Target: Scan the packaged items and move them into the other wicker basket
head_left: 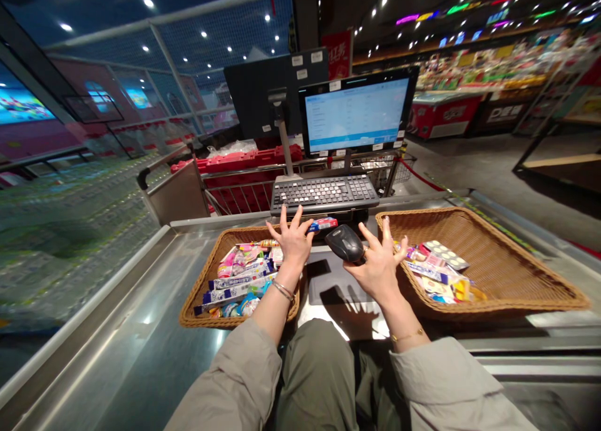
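My left hand [293, 243] is above the right edge of the left wicker basket [190, 303]. Its thumb and index finger pinch the end of a small red-and-blue box [325, 224], while the other fingers are spread. A black barcode scanner [345, 242] sits in my right hand [377, 262], between thumb and index finger, its head pointing left toward the box. The other fingers of that hand stick out loosely. In the left basket lie several packaged snacks [241, 287]. The right wicker basket [521, 274] holds a blister-like pack [446, 254] and several colourful packets [429, 271].
A black keyboard [323, 192] lies beyond my hands, below a lit monitor [357, 115]. Another screen [265, 96] faces away. Both baskets rest on a metal counter [154, 306]. Behind it are a shopping cart [235, 196] and red crates [248, 159].
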### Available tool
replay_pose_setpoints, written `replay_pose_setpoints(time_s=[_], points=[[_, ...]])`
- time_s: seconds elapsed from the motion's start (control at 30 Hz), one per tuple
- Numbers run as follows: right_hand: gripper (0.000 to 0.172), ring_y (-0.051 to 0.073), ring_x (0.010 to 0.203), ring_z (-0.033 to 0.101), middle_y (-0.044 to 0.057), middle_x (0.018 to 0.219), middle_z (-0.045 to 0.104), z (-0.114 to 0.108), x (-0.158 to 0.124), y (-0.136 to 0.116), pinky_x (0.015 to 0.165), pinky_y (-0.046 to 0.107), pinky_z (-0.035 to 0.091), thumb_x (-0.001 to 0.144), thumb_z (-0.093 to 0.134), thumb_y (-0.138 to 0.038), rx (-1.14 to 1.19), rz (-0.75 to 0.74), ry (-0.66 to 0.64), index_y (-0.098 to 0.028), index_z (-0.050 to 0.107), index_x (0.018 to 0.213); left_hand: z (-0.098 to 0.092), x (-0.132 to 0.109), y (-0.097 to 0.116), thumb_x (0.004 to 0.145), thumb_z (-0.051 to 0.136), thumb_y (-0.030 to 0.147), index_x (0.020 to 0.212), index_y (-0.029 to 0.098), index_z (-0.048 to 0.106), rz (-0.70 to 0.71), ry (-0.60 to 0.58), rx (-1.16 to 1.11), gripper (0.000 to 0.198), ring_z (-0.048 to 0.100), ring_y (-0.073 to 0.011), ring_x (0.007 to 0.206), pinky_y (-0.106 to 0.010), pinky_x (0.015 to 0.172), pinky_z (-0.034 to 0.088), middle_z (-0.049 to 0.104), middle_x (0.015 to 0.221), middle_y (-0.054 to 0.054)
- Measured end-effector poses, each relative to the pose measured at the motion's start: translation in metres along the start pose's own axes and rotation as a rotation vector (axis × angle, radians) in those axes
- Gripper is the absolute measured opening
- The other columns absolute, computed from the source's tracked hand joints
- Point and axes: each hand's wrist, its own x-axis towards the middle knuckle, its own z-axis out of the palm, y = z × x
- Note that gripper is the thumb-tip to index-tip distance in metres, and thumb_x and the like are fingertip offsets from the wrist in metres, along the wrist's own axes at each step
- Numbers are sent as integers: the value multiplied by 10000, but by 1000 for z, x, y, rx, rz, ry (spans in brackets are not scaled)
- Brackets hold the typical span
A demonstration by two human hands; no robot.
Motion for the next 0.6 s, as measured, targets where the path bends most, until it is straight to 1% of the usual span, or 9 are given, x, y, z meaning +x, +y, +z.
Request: replay_pose_setpoints(time_s=[0.23,0.43,0.6], points=[[117,422,1532,268,49,1417,651,0,-1,0,1179,758,37,740,709,-336,-1,-6,11,-223,735,755,0,1,0,852,773,321,1101,390,765,7,20,-10,259,252,-352,1561,-781,1199,-49,542,1537,34],[107,418,1532,272,53,1411,656,0,-1,0,1178,762,37,743,700,-322,6,-13,13,-219,729,742,-1,1,1,848,769,317,1118,391,763,3,2,-3,280,242,-352,1565,-779,1204,-6,547,1536,15],[111,420,1527,282,51,1406,660,-1,-1,0,1176,763,45,741,704,-326,10,-22,21,-217,726,743,0,2,1,849,768,316,1108,394,766,1,19,-12,270,249,-353,1563,-781,1198,-29,557,1527,13]])
